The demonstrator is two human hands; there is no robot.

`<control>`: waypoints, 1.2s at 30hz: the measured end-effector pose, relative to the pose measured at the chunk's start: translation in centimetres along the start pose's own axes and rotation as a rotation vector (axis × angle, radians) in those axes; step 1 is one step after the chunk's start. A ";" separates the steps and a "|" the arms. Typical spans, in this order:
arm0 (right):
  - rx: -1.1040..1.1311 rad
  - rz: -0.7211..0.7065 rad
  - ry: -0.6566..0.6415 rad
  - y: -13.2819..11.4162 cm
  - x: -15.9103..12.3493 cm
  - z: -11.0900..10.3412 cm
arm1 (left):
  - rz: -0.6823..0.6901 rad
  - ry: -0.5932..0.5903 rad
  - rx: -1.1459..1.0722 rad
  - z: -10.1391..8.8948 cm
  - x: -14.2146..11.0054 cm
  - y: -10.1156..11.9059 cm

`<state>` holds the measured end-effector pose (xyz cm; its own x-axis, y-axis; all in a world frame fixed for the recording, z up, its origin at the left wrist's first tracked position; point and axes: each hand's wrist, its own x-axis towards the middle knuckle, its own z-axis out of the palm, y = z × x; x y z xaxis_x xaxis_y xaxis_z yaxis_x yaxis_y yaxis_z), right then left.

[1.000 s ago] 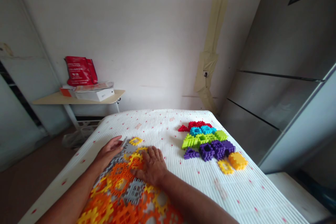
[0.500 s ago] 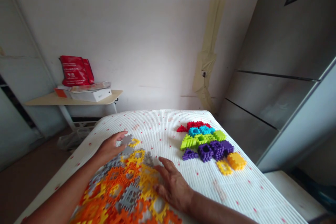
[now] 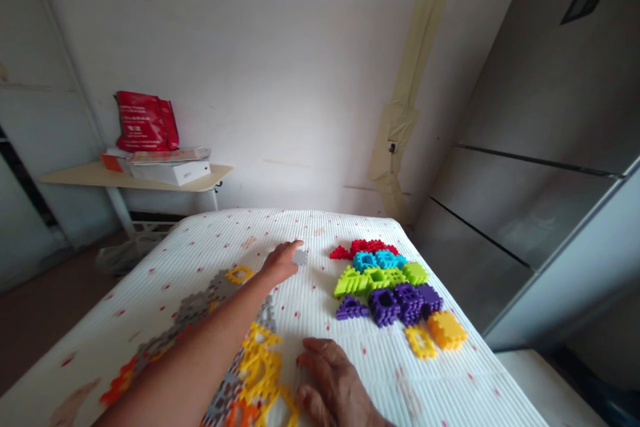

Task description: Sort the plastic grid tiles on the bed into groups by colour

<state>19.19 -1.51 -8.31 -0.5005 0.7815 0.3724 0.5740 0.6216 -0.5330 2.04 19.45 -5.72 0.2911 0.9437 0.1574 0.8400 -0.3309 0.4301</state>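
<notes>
My left hand [image 3: 281, 263] reaches forward across the white bedspread [image 3: 280, 230], pinching a small grey puzzle piece [image 3: 300, 257] at its fingertips, just left of the sorted blocks. My right hand [image 3: 334, 383] lies flat on the bedspread near the bottom edge, fingers spread, beside loose yellow pieces [image 3: 261, 360]. A pile of grey, orange and yellow pieces [image 3: 200, 310] spreads under my left forearm. To the right sit sorted rows: red [image 3: 367, 248], cyan [image 3: 376, 259], lime green [image 3: 380, 277], purple [image 3: 395, 300] and yellow-orange blocks [image 3: 437, 333].
A grey refrigerator [image 3: 540, 147] stands close on the right. At the back left, a narrow wooden shelf [image 3: 90, 177] holds a red bag [image 3: 145, 121] and a white box [image 3: 170, 172]. Bare floor lies to the left of the bed.
My left hand lifted a grey piece from the pile and carried it forward and right toward the sorted blocks. My right hand slid back toward me off the pile.
</notes>
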 end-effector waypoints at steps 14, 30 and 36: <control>-0.024 0.011 0.001 -0.4 0.0 -0.4 | -0.046 -0.014 -0.125 -1.7 -0.9 -1.9; -0.040 -0.015 0.036 0.0 0.1 0.0 | -0.136 -0.060 0.123 -8.8 -9.9 -10.4; -0.033 -0.019 0.037 -0.4 0.2 -0.3 | -0.129 -0.092 0.137 -8.2 -9.8 -9.5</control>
<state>19.07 -1.56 -7.82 -0.4875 0.7709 0.4099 0.5860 0.6369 -0.5009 -12.57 13.29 -4.08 0.2128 0.9768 0.0239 0.9254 -0.2094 0.3159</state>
